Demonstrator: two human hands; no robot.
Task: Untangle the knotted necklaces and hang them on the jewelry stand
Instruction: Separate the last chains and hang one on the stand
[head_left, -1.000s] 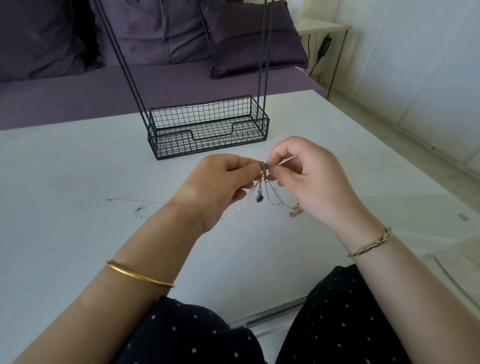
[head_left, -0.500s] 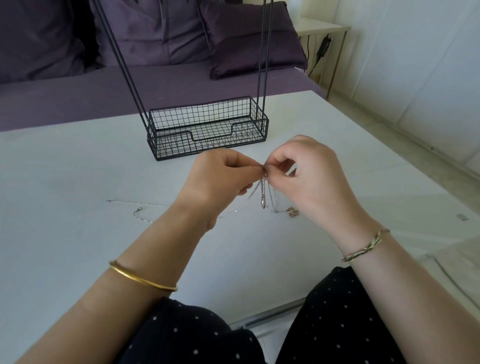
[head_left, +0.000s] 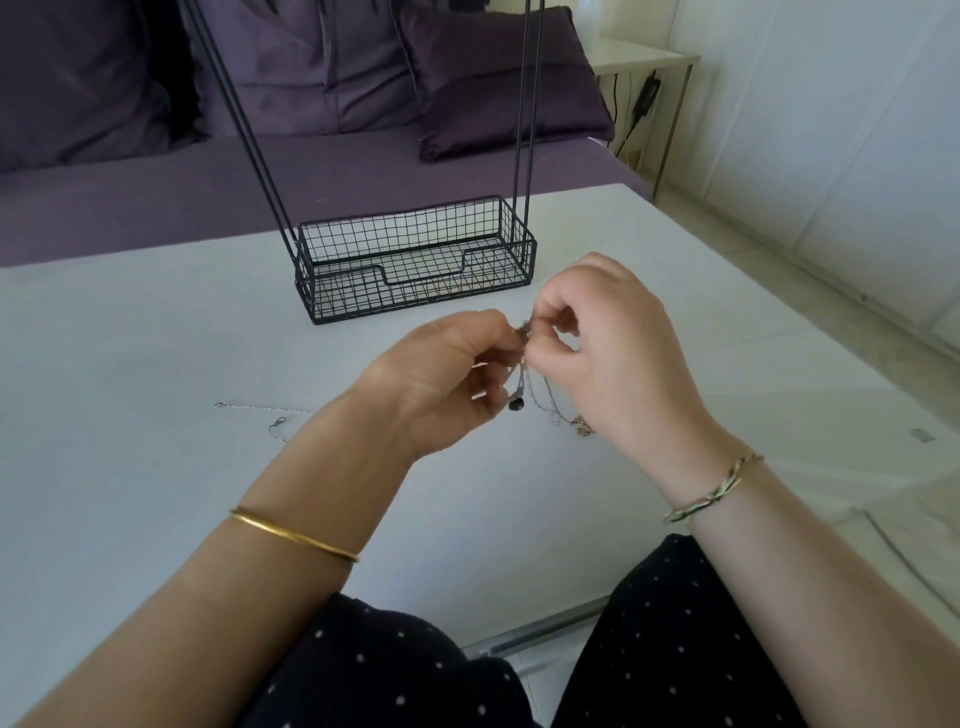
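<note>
1. My left hand (head_left: 441, 379) is in the middle of the frame. Its thumb and forefinger are curled together and pinch the knotted necklaces (head_left: 524, 330) at the knot, from the left side.
2. My right hand (head_left: 613, 353) is just to the right of it, with the fingers curled. Its thumb and forefinger tips pinch the same knot from the right side, so the two hands nearly touch there.
3. I hold the knot above the table (head_left: 156, 338). Thin silver strands hang down from it between my hands, and a small dark pendant (head_left: 516, 405) hangs on one strand.
4. A small pinkish piece (head_left: 584, 428) of the chains is low beside my right wrist.
5. Two loose chain ends (head_left: 249, 407) lie on the table left of my left wrist. My forearm hides where they lead.
6. The jewelry stand (head_left: 337, 293), a black wire basket with thin rods rising out of the top edge, stands on the table above my hands in the frame, apart from them.
7. A gold bangle (head_left: 293, 535) is on my left forearm, and a braided bracelet (head_left: 711, 493) is on my right wrist.
8. A purple sofa (head_left: 156, 197) fills the upper left of the frame.
</note>
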